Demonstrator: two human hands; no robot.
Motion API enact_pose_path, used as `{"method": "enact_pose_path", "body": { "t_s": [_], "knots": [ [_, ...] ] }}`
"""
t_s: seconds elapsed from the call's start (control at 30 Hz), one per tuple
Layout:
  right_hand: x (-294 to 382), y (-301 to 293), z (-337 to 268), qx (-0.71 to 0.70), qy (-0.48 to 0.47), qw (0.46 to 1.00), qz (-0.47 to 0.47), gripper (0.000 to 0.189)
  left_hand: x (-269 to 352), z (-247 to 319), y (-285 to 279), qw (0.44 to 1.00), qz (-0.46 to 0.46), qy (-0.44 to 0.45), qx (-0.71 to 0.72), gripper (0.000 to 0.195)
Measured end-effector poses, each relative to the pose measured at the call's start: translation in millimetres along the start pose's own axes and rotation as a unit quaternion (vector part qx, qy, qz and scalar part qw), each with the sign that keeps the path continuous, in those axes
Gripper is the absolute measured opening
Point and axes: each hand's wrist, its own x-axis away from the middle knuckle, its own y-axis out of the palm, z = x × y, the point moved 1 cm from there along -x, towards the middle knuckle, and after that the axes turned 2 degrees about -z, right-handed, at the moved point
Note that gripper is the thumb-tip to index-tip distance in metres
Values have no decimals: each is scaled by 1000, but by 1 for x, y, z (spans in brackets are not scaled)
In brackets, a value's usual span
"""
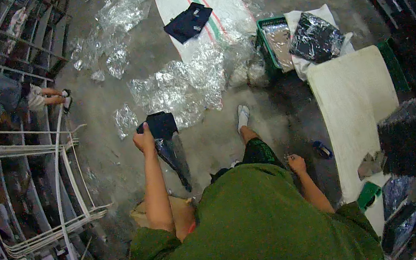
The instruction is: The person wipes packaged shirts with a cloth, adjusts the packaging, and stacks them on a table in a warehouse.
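Note:
In the head view my left hand (144,140), raised ahead of me, grips a folded dark garment (162,124) by its left edge. A clear plastic bag (173,159) hangs below the garment. My right hand (296,163) is low at my right side with its fingers curled; whether it holds anything is not clear. Another folded dark garment (189,22) lies on a white woven sack (173,2) with red and green stripes. Crumpled clear plastic bags (180,89) are spread over the floor between the sack and me.
At right stand a green crate (271,50) with a bagged item, a dark bagged bundle (315,38), a cream board-like surface (351,92) and a dark plastic-wrapped stack (412,140). A cardboard box (182,209) is by my left arm. Metal racks and another person (10,96) are at left.

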Motion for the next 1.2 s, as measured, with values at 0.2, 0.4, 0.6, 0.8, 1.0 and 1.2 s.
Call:
{"method": "enact_pose_path", "body": {
  "t_s": [0.2, 0.4, 0.6, 0.8, 1.0, 1.2],
  "knots": [
    [-70, -15, -10, 1, 84, 995, -49, 40, -130, 179, 52, 995, -45, 91, 18, 45],
    [-141, -68, -32, -26, 48, 998, -30, 40, -235, 362, 193, 934, -47, 327, 133, 43],
    [-209, -100, -70, -96, 0, 992, 79, 32, -165, 419, 333, 858, -300, 403, 110, 43],
    [-240, -111, -206, -256, -56, 961, 85, 34, 30, 307, 316, 725, -625, 281, -64, 53],
    [-186, -97, -371, -456, -107, 876, -117, 37, 106, 225, 203, 776, -605, 99, 146, 66],
    [-101, -135, -395, -277, -337, 898, -61, 47, 85, 173, 162, 718, -638, -4, 278, 47]
  ]
}}
